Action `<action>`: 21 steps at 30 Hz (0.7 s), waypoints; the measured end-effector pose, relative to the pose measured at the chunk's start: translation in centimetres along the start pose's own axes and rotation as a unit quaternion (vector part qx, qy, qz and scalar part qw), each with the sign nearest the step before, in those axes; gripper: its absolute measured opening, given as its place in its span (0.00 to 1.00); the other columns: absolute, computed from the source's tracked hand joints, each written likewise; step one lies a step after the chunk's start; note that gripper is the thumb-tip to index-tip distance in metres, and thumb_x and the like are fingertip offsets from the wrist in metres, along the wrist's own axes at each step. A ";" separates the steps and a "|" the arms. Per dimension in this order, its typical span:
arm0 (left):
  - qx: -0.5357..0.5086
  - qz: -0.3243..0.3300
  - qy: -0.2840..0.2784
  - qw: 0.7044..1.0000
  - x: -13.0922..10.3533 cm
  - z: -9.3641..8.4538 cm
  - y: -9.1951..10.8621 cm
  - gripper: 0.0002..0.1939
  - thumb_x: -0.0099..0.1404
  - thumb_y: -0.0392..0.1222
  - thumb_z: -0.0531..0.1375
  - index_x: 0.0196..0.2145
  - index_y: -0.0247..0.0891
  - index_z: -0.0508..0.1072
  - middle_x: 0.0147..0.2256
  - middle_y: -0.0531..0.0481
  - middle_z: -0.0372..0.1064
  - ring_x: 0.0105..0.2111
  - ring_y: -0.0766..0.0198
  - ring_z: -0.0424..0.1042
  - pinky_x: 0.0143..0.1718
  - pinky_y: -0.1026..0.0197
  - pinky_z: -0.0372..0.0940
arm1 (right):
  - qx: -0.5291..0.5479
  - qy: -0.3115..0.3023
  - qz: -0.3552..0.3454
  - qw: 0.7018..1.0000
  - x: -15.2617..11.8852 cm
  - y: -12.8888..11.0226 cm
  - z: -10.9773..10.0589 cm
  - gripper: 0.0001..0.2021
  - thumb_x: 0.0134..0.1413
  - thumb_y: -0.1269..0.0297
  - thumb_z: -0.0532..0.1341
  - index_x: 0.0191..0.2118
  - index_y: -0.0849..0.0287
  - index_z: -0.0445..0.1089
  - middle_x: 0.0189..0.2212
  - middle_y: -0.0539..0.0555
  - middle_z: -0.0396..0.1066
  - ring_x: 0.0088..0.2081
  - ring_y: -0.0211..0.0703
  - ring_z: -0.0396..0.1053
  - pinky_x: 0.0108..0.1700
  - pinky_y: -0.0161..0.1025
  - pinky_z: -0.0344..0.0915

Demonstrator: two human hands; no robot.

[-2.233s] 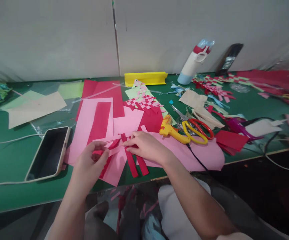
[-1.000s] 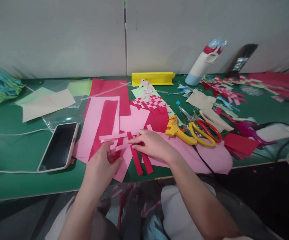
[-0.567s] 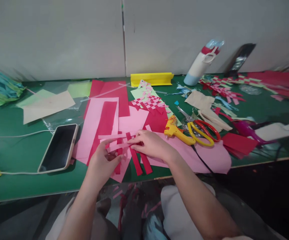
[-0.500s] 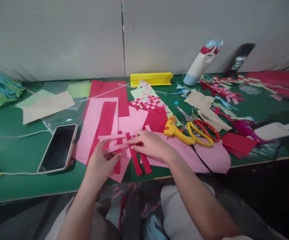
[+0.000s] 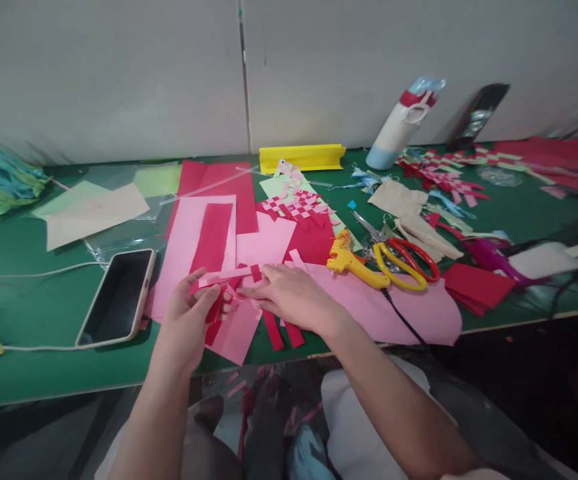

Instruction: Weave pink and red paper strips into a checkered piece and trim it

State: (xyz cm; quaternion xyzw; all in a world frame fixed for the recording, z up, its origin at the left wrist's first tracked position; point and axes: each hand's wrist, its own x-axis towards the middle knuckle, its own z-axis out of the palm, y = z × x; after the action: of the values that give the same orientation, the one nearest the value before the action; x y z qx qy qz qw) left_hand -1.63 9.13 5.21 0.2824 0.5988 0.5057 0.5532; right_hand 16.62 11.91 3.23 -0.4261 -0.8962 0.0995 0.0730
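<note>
Low over paper strips (image 5: 271,331), both hands (image 5: 291,293) angle inward.

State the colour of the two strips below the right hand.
Both strips are deep red; see the head view.

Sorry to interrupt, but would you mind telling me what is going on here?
The person's left hand and right hand have their fingers among narrow pink strips and red strips, some of them crossing. Pink-and-red checkered pieces lie beyond, and a yellow glue gun and scissors lie to the right.
</note>
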 end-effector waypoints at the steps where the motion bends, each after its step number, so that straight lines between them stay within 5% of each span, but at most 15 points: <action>1: -0.005 -0.003 0.000 1.000 0.0 0.0 0.1 0.36 0.45 0.41 0.69 0.52 0.35 0.64 0.21 0.55 0.71 0.18 0.69 0.68 0.23 0.67 0.65 | -0.006 -0.001 0.001 1.000 0.0 0.0 0.1 0.18 0.63 0.59 0.55 0.57 0.36 0.65 0.38 0.55 0.63 0.40 0.46 0.64 0.35 0.38 0.54; 10: -0.033 0.001 -0.030 0.999 0.3 -0.3 0.3 0.26 0.47 0.40 0.67 0.45 0.35 0.68 0.22 0.54 0.70 0.21 0.70 0.68 0.22 0.70 0.63 | -0.021 0.002 0.007 1.000 -0.1 -0.4 0.1 0.13 0.63 0.59 0.55 0.51 0.44 0.71 0.39 0.56 0.64 0.42 0.48 0.65 0.34 0.39 0.54; 14: 0.133 0.045 -0.108 0.984 0.4 -0.9 -0.5 0.20 0.55 0.50 0.63 0.41 0.39 0.64 0.22 0.55 0.70 0.20 0.66 0.69 0.23 0.65 0.64 | -0.015 -0.002 0.011 1.000 0.0 -0.3 0.0 0.15 0.64 0.58 0.54 0.53 0.42 0.70 0.39 0.56 0.64 0.42 0.46 0.65 0.34 0.38 0.54; 17: 0.361 0.093 -0.139 0.917 -0.2 -1.8 -0.3 0.15 0.64 0.55 0.54 0.39 0.41 0.62 0.22 0.53 0.70 0.20 0.61 0.70 0.23 0.61 0.64 | -0.009 -0.004 0.012 1.000 0.0 -0.2 -0.1 0.16 0.64 0.58 0.54 0.55 0.39 0.68 0.38 0.55 0.64 0.40 0.45 0.65 0.34 0.37 0.54; 21: 0.573 0.176 -0.095 0.795 -1.2 -3.5 0.2 0.08 0.65 0.44 0.49 0.34 0.39 0.64 0.32 0.42 0.74 0.24 0.57 0.73 0.23 0.60 0.58 | 0.003 -0.001 0.011 1.000 0.0 0.0 -0.1 0.17 0.63 0.58 0.55 0.56 0.38 0.67 0.37 0.54 0.64 0.39 0.43 0.64 0.34 0.37 0.53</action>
State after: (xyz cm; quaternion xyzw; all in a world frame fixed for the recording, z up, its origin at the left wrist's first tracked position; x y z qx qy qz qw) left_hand -4.72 7.09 5.45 0.6950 0.6634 0.1294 0.2452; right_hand 16.63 11.96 3.28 -0.4352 -0.8915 0.1036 0.0722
